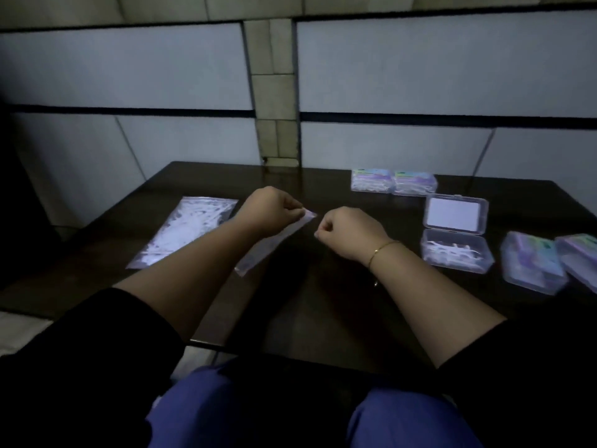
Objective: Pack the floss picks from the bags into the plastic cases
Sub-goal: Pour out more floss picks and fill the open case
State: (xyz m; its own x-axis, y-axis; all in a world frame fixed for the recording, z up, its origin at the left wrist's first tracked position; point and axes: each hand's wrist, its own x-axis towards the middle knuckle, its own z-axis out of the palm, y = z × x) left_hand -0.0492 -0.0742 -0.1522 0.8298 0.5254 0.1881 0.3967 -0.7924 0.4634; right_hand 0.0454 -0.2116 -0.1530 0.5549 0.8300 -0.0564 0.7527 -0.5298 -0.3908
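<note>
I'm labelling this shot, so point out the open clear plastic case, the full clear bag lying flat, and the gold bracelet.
open clear plastic case (pixel 457 253): head view, on its filled tray.
full clear bag lying flat (pixel 187 231): head view, on its middle.
gold bracelet (pixel 381 248): head view, on the chain across the wrist.

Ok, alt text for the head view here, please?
A person's left hand pinches the top of a small plastic bag over a dark table, right hand closed beside it. An open case of floss picks sits right; a fuller bag lies left.
</note>
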